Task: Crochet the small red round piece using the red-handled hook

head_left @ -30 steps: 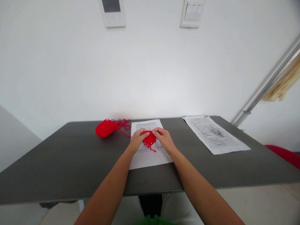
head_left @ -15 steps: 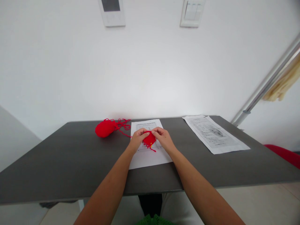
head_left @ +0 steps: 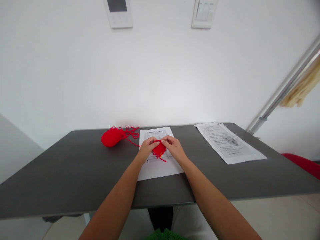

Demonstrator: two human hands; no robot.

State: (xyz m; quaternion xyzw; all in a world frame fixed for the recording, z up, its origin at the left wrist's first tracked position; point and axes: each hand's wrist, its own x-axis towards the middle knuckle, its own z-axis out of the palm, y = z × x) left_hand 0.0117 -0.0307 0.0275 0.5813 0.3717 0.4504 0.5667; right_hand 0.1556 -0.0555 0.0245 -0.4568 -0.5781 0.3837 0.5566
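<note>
Both my hands meet over a white printed sheet (head_left: 160, 168) in the middle of the dark table (head_left: 62, 173). My left hand (head_left: 146, 149) and my right hand (head_left: 174, 147) each pinch an edge of a small red knitted piece (head_left: 159, 149) held between them. A tiny yellow spot shows at the piece's lower edge, and short red strands hang from it. A red yarn ball (head_left: 111, 137) lies to the left near the table's back edge. Its loose strand runs across to the piece.
A second printed sheet (head_left: 228, 141) lies at the table's back right. The white wall stands right behind the table, with two panels high up. A slanted metal pole (head_left: 285, 90) and a red seat (head_left: 303, 165) are at the right.
The hands and the red piece stay in place; only the fingers shift slightly on it.
</note>
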